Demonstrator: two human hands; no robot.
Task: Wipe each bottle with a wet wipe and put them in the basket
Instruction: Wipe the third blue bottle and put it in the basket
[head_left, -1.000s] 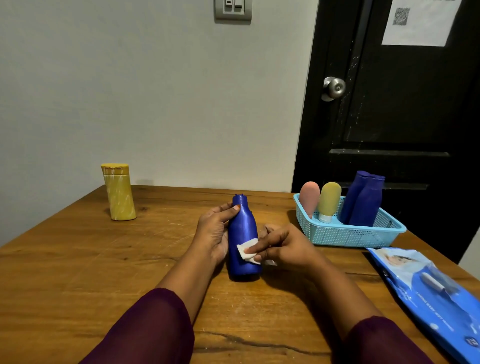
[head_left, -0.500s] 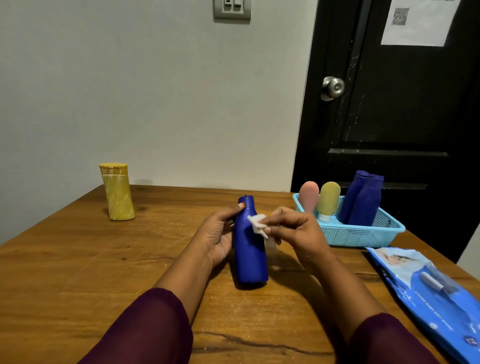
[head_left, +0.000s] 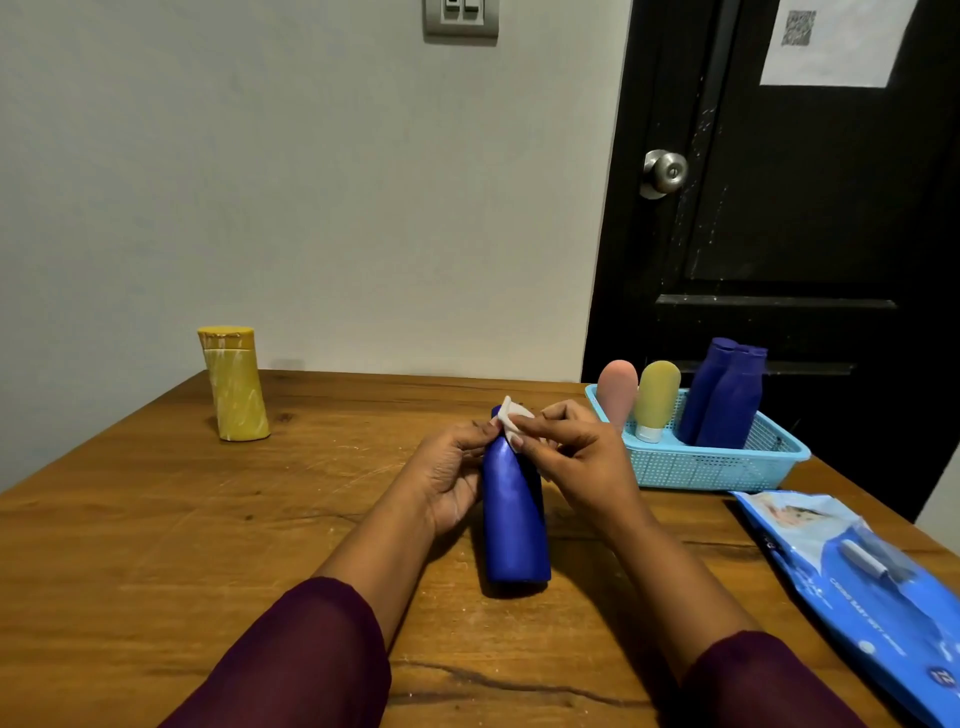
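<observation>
A small folded white wet wipe is pinched between the thumb and fingertips of the right-hand grip and is pressed against the cap of a tall, narrow, dark blue plastic bottle. The left-hand grip is curled round the bottle's neck and shoulder from the other side, so the bottle is grasped only near its top. It stands on its base on the worn wooden tabletop, leaning slightly, in front of the person.

Just to the right, a light blue perforated plastic basket is seen with four bottles standing in it: a pink one, a yellow-green one and two dark blue ones leaning together. A blue soft pack of wipes lies at the near right edge. A yellow capped bottle is left well apart at the far left, apparently not yet wiped.

Trouble is judged most likely from the high hold: sideways rubbing at the cap could slide or tip the unsupported base. The small wipe could be lost from the pinch. The standing bottles could be knocked over when this one is set into the crowded basket.
</observation>
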